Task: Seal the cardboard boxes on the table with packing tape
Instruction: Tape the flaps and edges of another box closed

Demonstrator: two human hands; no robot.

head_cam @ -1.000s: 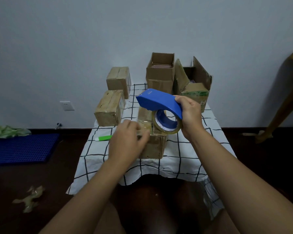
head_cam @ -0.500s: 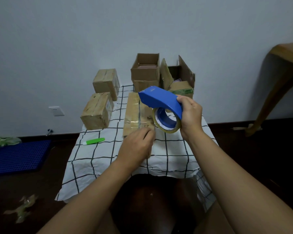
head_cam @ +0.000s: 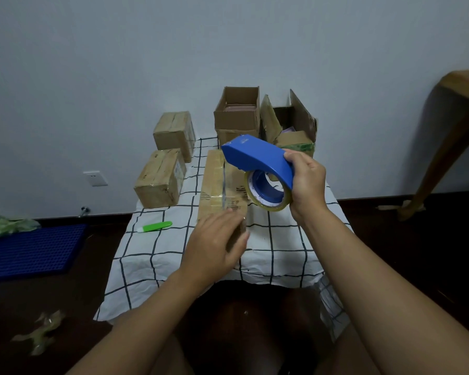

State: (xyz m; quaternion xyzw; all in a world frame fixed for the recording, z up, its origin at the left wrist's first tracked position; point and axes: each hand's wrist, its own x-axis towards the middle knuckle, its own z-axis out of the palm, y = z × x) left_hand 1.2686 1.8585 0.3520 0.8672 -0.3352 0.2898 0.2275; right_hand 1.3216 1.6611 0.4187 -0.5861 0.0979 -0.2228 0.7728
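Running front-to-back, box w/ tape seam; dispenser nose far-left

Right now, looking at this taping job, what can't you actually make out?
All in the head view:
- Near end of the middle box: covered by the left hand, so its seal there is unseen.
- Printing on that box: too small to read.
- Contents of the two open boxes: hidden by their walls and flaps.
- Dispenser cutting edge: faces away; right hand covers the handle.
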